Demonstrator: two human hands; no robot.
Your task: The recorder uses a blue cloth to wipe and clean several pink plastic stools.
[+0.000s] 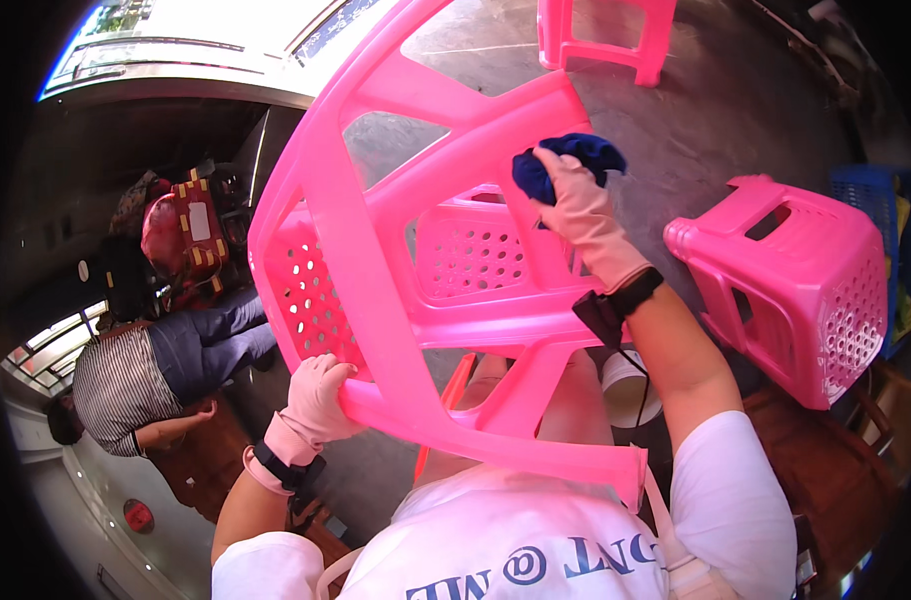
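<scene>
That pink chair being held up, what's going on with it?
A person in pale rubber gloves has a pink plastic chair tipped over in front of them. The left hand grips a part of the chair near the lower edge, while the right hand presses a dark blue cloth against one of its pink bars. Two pink plastic stools sit on the concrete floor nearby, and another person sits off to the left.

Two pink stools (790,290) (605,35), blue crate (865,195) (right), seated person (140,375)

pale pink rubber gloves on left hand (317,395) and right hand (580,210), black wristbands, white short-sleeved shirt.
</scene>
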